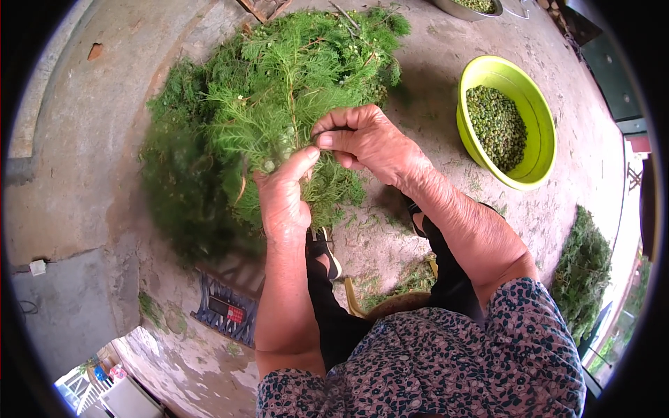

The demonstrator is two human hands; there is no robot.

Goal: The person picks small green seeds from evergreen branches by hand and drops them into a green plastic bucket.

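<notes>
My left hand (285,190) grips a green conifer branch (290,99) low on its stem, the thumb pointing up and right. The branch fans out away from me, with flat feathery sprays and a reddish-brown stem. Pale green cones (269,166) show beside the left thumb. My right hand (366,138) is at the stem, just right of the left thumb tip, with thumb and forefinger brought together. What lies between those fingertips is too small to make out. Beneath the hands spreads a large heap of cut conifer branches (183,157), partly blurred.
A yellow-green plastic basin (541,141) with many small green-brown cones (496,128) stands at right. Beyond it sits a metal bowl (465,10) of similar pieces. Branches (583,271) lie far right. A slatted stool (225,308) carrying a dark device with red buttons stands at lower left.
</notes>
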